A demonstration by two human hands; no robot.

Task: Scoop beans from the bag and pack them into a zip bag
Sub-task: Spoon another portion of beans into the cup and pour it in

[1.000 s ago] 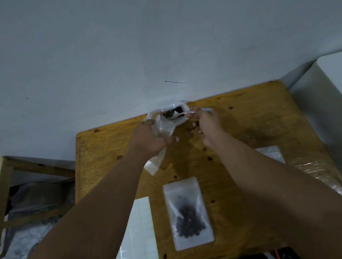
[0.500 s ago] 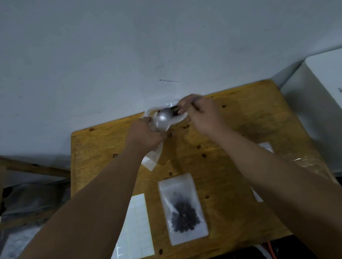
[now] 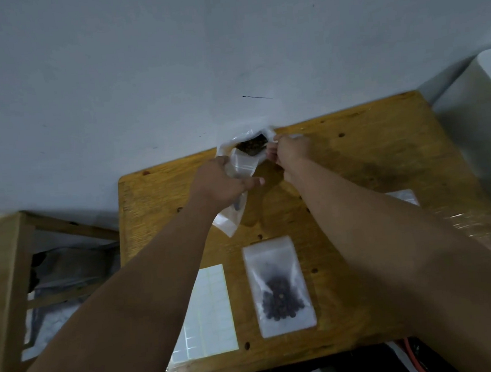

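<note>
A clear bag of dark beans [image 3: 249, 144] stands open at the table's back edge, against the wall. My left hand [image 3: 223, 183] grips a small clear zip bag [image 3: 232, 221] just in front of it; the zip bag's open top is raised toward the bean bag and its bottom hangs toward the table. My right hand [image 3: 290, 152] pinches a white spoon [image 3: 294, 136] at the bean bag's right rim. Only a bit of the handle shows; the bowl is hidden. A filled zip bag [image 3: 278, 286] with dark beans lies flat at the table's front.
A white sheet of labels [image 3: 209, 307] lies at the wooden table's [image 3: 356, 176] front left. More clear bags [image 3: 402, 197] and plastic wrap [image 3: 480, 233] sit at the right edge. A white box [image 3: 486, 99] stands to the right, a wooden frame [image 3: 6, 281] to the left.
The spoon, held with beans over the zip bag's mouth a second ago, tipped and then moved back into the bean bag. My left hand kept its grip on the zip bag.
</note>
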